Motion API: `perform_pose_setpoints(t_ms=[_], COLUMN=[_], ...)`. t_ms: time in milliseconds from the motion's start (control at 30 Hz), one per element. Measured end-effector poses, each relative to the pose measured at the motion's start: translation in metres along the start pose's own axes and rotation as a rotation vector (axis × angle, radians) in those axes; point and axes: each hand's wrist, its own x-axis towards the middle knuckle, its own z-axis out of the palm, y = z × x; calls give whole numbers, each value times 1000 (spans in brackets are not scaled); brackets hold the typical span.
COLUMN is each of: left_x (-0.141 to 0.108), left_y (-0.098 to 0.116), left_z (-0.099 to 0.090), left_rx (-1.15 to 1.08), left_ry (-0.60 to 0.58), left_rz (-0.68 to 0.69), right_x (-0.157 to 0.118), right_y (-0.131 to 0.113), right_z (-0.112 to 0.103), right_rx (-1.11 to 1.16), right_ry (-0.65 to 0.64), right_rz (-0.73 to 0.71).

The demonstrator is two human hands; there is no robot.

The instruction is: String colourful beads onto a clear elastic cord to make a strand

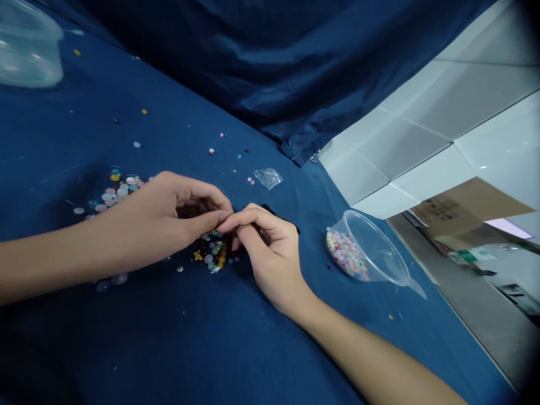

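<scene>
My left hand (181, 216) and my right hand (270, 247) meet fingertip to fingertip over the blue cloth. Each has thumb and forefinger pinched together; whatever sits between them is too small or hidden to make out. Just beneath the fingers lies a small heap of strung beads (217, 256) in green, amber and purple, partly covered by the hands. A gold butterfly-shaped bead (198, 255) rests at its left side. Behind my left forearm is a pile of loose beads (122, 191), mostly white and pink. A thin black object (280, 218) shows behind my right hand.
A clear round cup (352, 253) of small pastel beads lies tilted at the right. A small plastic bag (269, 178) lies beyond the hands, among scattered beads. A clear container (29, 50) stands at the far left. Off the cloth, a cardboard box (468, 208) sits at right.
</scene>
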Motion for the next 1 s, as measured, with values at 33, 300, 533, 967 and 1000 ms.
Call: perform_pose_setpoints(t_ms=[33,300,533,967,1000], left_x=[0,1,1,0,1], left_y=[1,4,0,-1,-2], left_z=[0,1,1,-2,-2], left_rx=[9,81,40,41,47], left_ry=[1,-6,0,18,13], left_rz=[-8,-51,-7,-12,-7], right_x=[0,0,0,-1,-1], right_y=[1,4,3,2,1], right_z=[0,1,1,0,-1], right_rx=[4,25,18,-6,-12], right_ry=[-1,-14,-2,19,28], right_rz=[1,6,5,-31,-41])
